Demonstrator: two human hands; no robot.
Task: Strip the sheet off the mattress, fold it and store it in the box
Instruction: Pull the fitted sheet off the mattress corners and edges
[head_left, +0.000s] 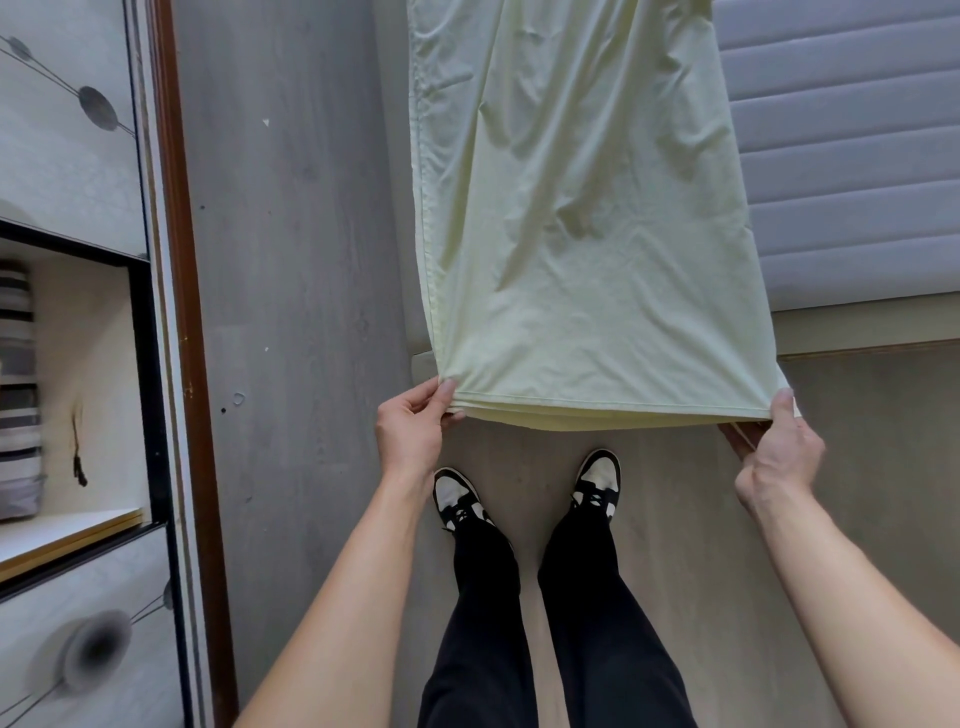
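Sheet (571, 218): pale yellow-green, folded into a long strip of several layers, stretched out over the bed end. Long axis runs away from the person, from the near edge at the hands to the top of the view, where it leaves the frame. Near short edge lies crosswise, pulled taut between the two hands, layers visible stacked along it. Hemmed long edge on the left side; light creases across the upper surface.

Left hand (413, 428): pinches the near left corner of the sheet, thumb on top, fingers curled below.

Right hand (782, 452): pinches the near right corner, thumb on top, fingers curled under the cloth.

Hands are well apart, at the full width of the strip, both above the floor (301, 260).

Mattress (857, 156): grey, ribbed, bare to the right of the sheet; the strip's right edge overlaps it.

Person stands at the foot of the bed, black trousers, black-and-white shoes (460, 499) below the near edge. Cabinet (67, 156) on the left, with an open compartment. The box is not identifiable in this view.
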